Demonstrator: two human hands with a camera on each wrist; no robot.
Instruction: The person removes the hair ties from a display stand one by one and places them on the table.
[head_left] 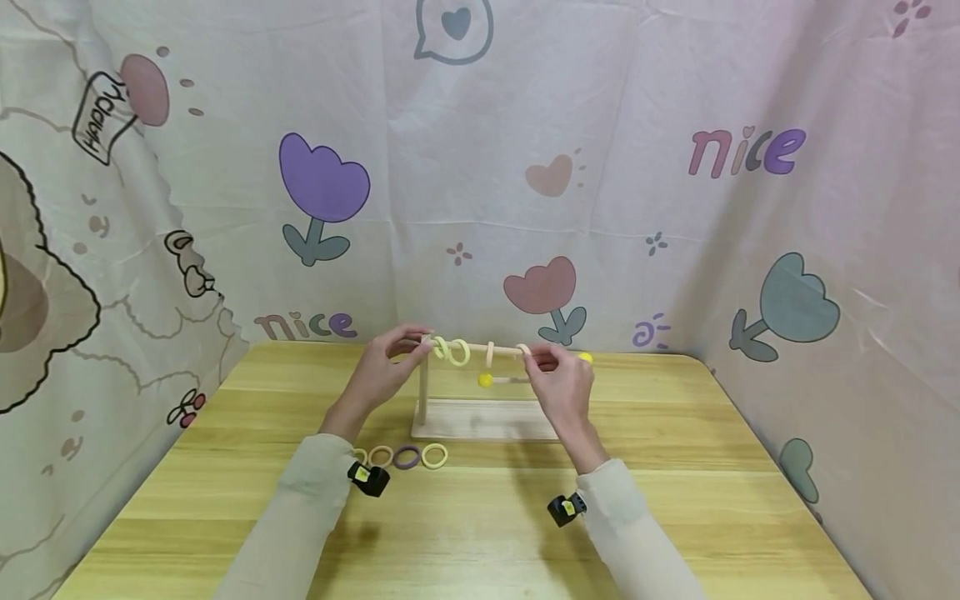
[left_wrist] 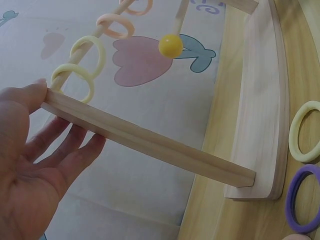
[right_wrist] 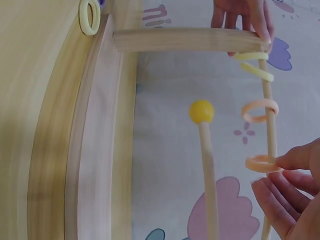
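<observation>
Pinching a peach ring (right_wrist: 260, 169), the right hand (head_left: 561, 385) has thumb and forefinger closed on it where it hangs around the top rail (right_wrist: 271, 137) of the wooden rack (head_left: 487, 421), towards the rack's right end. The rail's long axis runs left to right above the rack's base; the ring stands roughly crosswise to it, so leftward along the rail seems its free path. The left hand (head_left: 382, 375) grips the rack's top left corner, thumb above and fingers around the post (left_wrist: 150, 141), leaving the right hand nearer the pinched ring. Between them on the rail hang two pale yellow rings (left_wrist: 102, 56) by the left post and a second peach ring (head_left: 491, 355) near mid-rail. Below the rail shows a stick (right_wrist: 206, 160) tipped with a yellow ball (right_wrist: 201, 111). On the desk (head_left: 480, 533), before the rack's left end, lie four more rings, one purple (head_left: 407, 467). Behind the rack, the cloth (head_left: 450, 142) reads "nice" twice; a tilted word farther left seems to be "Happy". No brand is legible.
</observation>
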